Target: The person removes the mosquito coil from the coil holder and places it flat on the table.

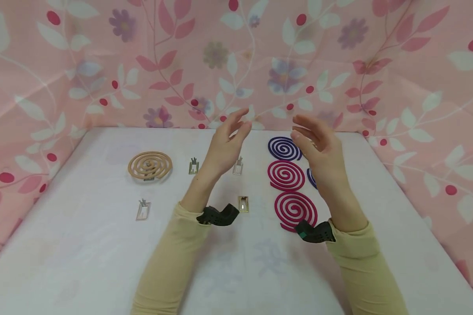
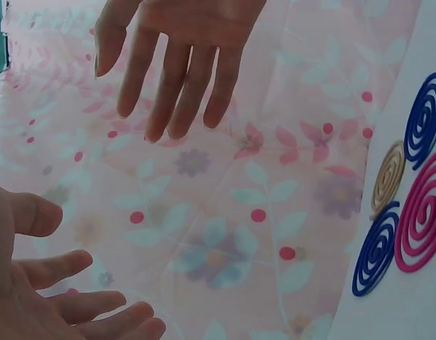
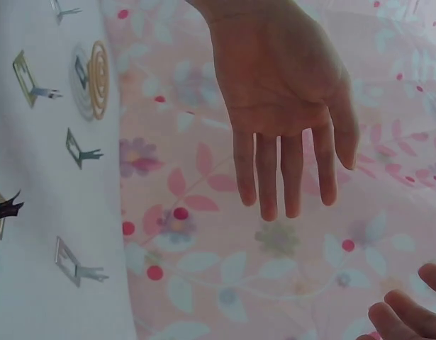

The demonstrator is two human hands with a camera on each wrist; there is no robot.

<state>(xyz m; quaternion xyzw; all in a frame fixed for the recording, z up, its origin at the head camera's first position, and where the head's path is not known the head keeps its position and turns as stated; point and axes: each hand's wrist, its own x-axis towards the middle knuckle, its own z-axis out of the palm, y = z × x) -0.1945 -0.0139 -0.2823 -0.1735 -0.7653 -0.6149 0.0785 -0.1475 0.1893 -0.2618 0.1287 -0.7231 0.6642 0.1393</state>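
Note:
My left hand [image 1: 223, 151] is raised above the white table with its fingers extended, holding nothing. Opposite it, my right hand [image 1: 319, 151] is also raised, palm facing the left one, with nothing in it. A tan mosquito coil [image 1: 150, 165] sits on a small metal stand at the left. Near the right hand lie a dark blue coil [image 1: 284, 148], a magenta coil [image 1: 286, 175] and another magenta coil [image 1: 296, 211]. The right hand mostly covers a second blue coil [image 1: 312, 178]. A further tan coil [image 2: 388, 178] shows in the left wrist view between the blue ones.
Small metal coil stands are spread over the table's left and middle: a stand [image 1: 194, 166], a stand [image 1: 238, 167], a brass-coloured stand [image 1: 243, 204] and a stand [image 1: 143, 210]. A pink floral cloth [image 1: 216, 57] hangs behind and beside the table [image 1: 82, 262].

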